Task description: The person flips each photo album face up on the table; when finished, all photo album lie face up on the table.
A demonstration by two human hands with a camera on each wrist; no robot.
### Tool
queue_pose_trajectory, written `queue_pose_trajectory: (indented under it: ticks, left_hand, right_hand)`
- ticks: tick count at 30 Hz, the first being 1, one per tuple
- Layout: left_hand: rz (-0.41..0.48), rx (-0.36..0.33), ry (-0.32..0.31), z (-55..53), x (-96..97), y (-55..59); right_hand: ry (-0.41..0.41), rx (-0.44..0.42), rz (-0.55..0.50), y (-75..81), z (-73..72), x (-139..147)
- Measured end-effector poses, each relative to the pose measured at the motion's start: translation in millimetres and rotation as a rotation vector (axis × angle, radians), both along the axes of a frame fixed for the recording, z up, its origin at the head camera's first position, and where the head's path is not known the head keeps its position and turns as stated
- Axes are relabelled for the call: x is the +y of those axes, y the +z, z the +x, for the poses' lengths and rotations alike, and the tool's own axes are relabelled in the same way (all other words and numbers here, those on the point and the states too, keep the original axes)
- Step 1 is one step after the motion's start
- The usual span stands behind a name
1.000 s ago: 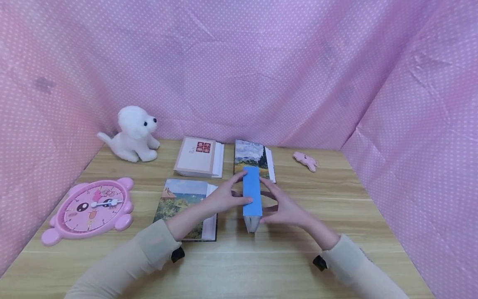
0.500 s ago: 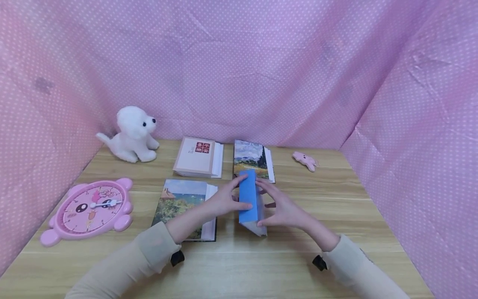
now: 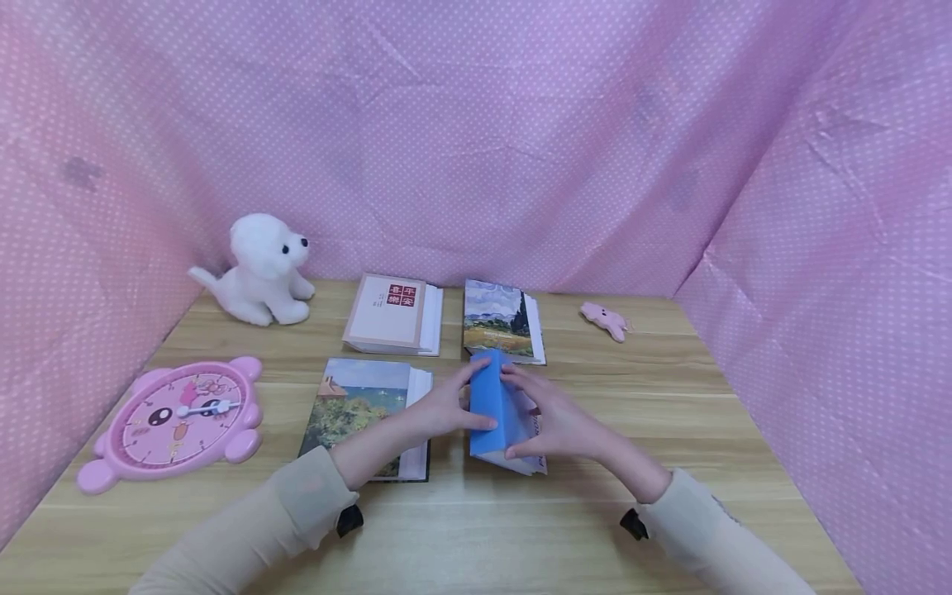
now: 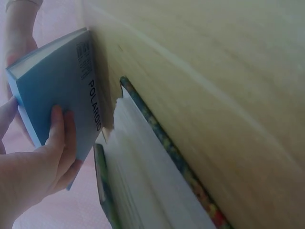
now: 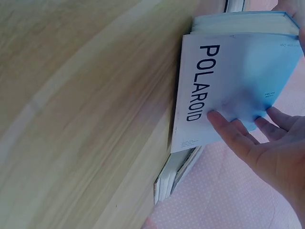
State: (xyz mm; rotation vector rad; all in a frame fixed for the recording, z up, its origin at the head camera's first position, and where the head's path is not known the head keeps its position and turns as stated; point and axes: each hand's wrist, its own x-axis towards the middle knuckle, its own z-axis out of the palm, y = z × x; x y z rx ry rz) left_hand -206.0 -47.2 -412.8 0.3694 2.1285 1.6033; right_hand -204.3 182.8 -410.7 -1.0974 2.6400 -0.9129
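A thick blue-and-white book (image 3: 488, 401) lettered "POLAROID" stands with its blue spine up, leaning to the right. My left hand (image 3: 449, 406) holds it from the left, thumb on the spine and fingers along the cover (image 4: 71, 90). From the other side my right hand (image 3: 559, 417) holds the lettered cover (image 5: 224, 71) with spread, bent fingers. Just left of the left hand lies a book with a seaside painting (image 3: 357, 401). Beyond the held book lies another with a landscape painting (image 3: 497, 314).
A cream book with red characters (image 3: 387, 312) lies at the back. On the left are a white plush dog (image 3: 264, 268) and a pink toy clock (image 3: 178, 421). A small pink plush toy (image 3: 606, 320) lies back right. Pink dotted cloth (image 3: 476, 140) surrounds the wooden table (image 3: 476, 537).
Between my hands the blue-and-white book has gone from upright to leaning right, its spine shifting left and nearer. Its lettered cover now shows in the head view. Both hands have followed slightly.
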Motion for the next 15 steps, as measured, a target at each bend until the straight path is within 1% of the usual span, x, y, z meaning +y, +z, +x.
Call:
queue_pose_trajectory:
  ticks: [6,8,10,15]
  left_hand:
    - [0.005,-0.016,0.010,-0.4,-2.2,-4.1]
    - [-0.005,-0.021,0.017,-0.4,-2.9,-5.1]
    - [-0.013,-0.012,0.021,-0.5,-3.8,-6.5]
    - [-0.024,-0.013,0.028,-1.0,-6.6,-9.9]
  right_hand:
    - [-0.002,0.049,0.029,-3.1,1.6,0.1]
    - [-0.003,0.054,0.036,-5.1,2.1,1.3]
    - [-0.002,0.064,0.052,-6.5,2.6,2.5]
    - [0.020,0.060,0.089,-8.2,3.0,5.7]
